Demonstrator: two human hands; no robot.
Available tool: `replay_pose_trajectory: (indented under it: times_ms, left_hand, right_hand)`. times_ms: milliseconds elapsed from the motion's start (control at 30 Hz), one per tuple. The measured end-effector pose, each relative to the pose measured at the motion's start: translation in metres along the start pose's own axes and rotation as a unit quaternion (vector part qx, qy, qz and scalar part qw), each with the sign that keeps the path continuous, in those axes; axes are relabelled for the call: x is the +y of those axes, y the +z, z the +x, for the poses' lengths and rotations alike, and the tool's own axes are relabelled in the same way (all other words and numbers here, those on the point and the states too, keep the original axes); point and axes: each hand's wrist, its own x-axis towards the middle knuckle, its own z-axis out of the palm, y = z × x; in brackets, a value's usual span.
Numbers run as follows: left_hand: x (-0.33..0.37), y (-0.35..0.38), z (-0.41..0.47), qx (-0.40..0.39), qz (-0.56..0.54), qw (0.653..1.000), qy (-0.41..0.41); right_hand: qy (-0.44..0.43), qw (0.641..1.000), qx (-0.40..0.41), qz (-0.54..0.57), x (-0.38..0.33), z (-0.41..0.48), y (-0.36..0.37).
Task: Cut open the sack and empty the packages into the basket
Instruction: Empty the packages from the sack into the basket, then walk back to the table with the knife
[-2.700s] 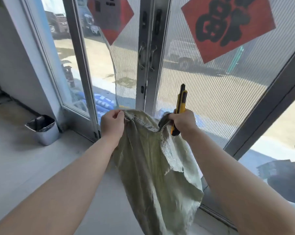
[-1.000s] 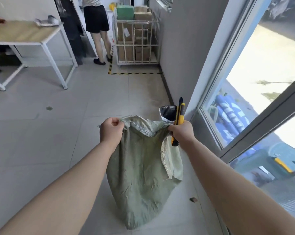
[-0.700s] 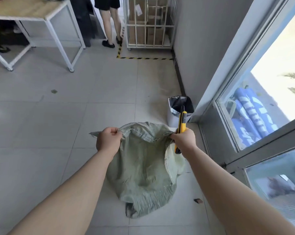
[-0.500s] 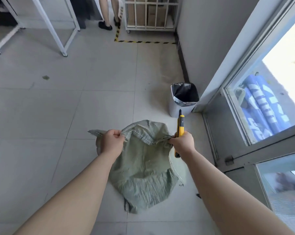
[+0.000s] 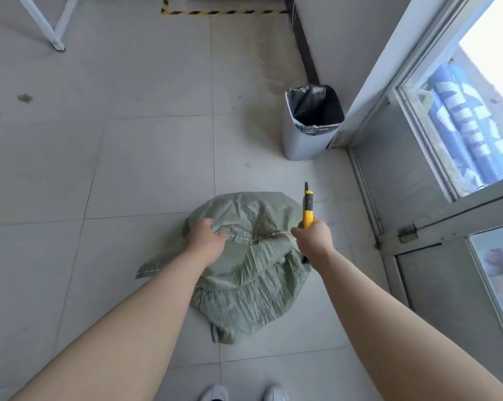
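A pale green woven sack [image 5: 253, 285] lies crumpled and limp on the tiled floor in front of my feet. My left hand [image 5: 205, 237] grips its stitched rim on the left. My right hand [image 5: 313, 237] pinches the rim on the right and also holds a yellow utility knife [image 5: 307, 208], which points up and away from me. No packages and no basket are in view.
A white waste bin [image 5: 308, 137] with a black liner stands by the wall corner, beyond the sack. Glass doors with metal frames [image 5: 418, 227] run along the right. A white table leg [image 5: 52, 36] is at far left. Black-yellow tape [image 5: 224, 12] marks the floor ahead.
I turned from the glass door to the room and looked down. Both hands lowered the sack until it settled and flattened on the floor. The grips stayed the same.
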Motion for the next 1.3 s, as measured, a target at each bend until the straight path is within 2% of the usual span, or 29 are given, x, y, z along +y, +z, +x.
replay_pose_trajectory:
  times_ms: [333, 500, 633, 833, 967, 1133, 1300]
  left_hand:
    - [0.137, -0.056, -0.099, -0.037, -0.047, 0.990, 0.130]
    - [0.202, -0.078, -0.161, -0.089, -0.042, 0.976, 0.196]
    - [0.244, -0.078, -0.227, -0.158, -0.039, 0.949, 0.269]
    - [0.276, -0.039, -0.346, -0.277, 0.004, 0.882, 0.381]
    - [0.274, 0.004, -0.438, -0.358, 0.060, 0.820, 0.441]
    - [0.236, 0.051, -0.559, -0.471, 0.109, 0.739, 0.470]
    - [0.162, 0.086, -0.677, -0.555, 0.162, 0.640, 0.507]
  right_hand:
    - [-0.015, 0.988, 0.037, 0.149, -0.072, -0.106, -0.127]
    - [-0.019, 0.972, 0.116, 0.201, -0.095, -0.185, -0.206]
    - [-0.012, 0.943, 0.194, 0.271, -0.087, -0.263, -0.258]
    - [0.025, 0.866, 0.321, 0.381, -0.036, -0.395, -0.314]
    - [0.064, 0.803, 0.427, 0.411, 0.021, -0.487, -0.332]
    - [0.119, 0.727, 0.515, 0.438, 0.093, -0.602, -0.326]
    - [0.173, 0.631, 0.602, 0.457, 0.168, -0.726, -0.298]
